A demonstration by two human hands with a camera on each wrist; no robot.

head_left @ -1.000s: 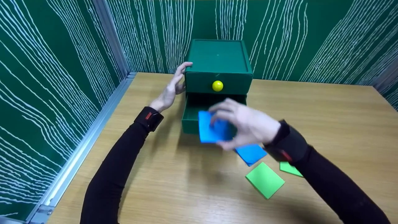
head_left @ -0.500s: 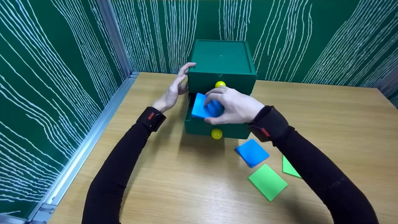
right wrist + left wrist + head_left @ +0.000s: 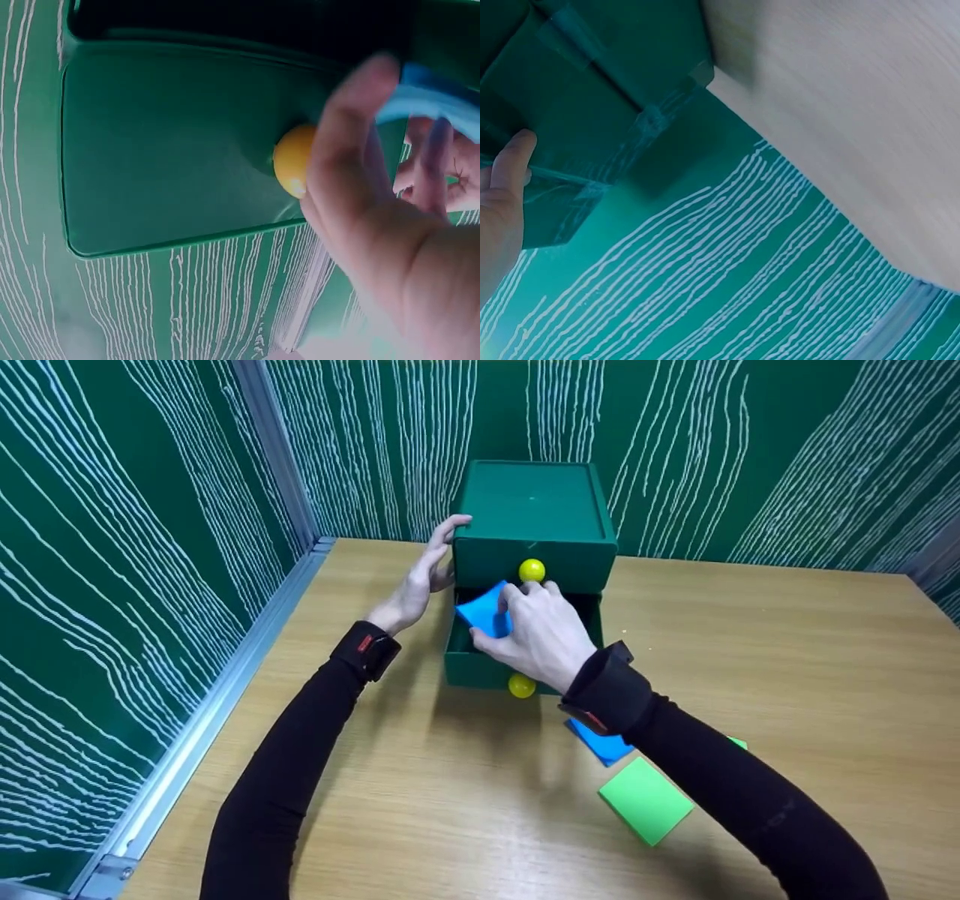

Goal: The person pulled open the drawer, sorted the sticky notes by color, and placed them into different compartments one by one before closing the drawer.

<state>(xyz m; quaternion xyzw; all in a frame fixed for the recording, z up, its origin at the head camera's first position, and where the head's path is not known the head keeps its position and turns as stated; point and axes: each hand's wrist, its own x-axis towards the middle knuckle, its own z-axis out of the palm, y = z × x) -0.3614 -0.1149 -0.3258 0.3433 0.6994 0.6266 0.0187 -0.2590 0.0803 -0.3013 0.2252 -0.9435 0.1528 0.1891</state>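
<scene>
A green two-drawer box (image 3: 532, 502) stands on the table, its lower drawer (image 3: 480, 669) pulled out and its upper one closed. Against the box's left side rests my left hand (image 3: 416, 581), fingers extended, with fingertips at the top edge. My right hand (image 3: 544, 626) pinches a blue sticky-note pad (image 3: 484, 607) between thumb and fingers over the lower drawer. The pad is bent into a curve and tilted. In the right wrist view, the pad (image 3: 427, 105) shows beyond my fingers, near a yellow knob (image 3: 294, 160). My right hand hides much of the drawer's inside.
Another blue pad (image 3: 600, 741) lies on the wooden table, partly under my right forearm. Near it is a green pad (image 3: 646, 801); a second green pad (image 3: 737, 742) shows only a corner. Green walls with white lines rise behind and at left.
My right hand carried the blue pad up and back from in front of the box to over the lower drawer, where it now bends. My left hand stayed on the box.
</scene>
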